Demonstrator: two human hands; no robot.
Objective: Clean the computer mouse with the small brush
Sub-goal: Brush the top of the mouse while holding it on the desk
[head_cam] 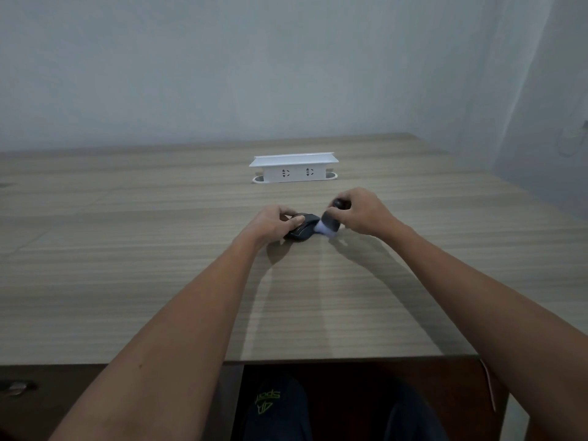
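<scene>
A black computer mouse (302, 230) lies on the wooden desk (159, 249), a little past its middle. My left hand (276, 221) grips the mouse from its left side, thumb on top. My right hand (362, 210) is closed around a small brush (331, 222) with a dark round handle and pale bristles. The bristles touch the right side of the mouse. Fingers hide part of the handle and the far end of the mouse.
A white socket box (294, 168) with two outlets stands on the desk behind the hands. Grey walls close the back and right side. The desk's front edge runs near the bottom, with my legs below it.
</scene>
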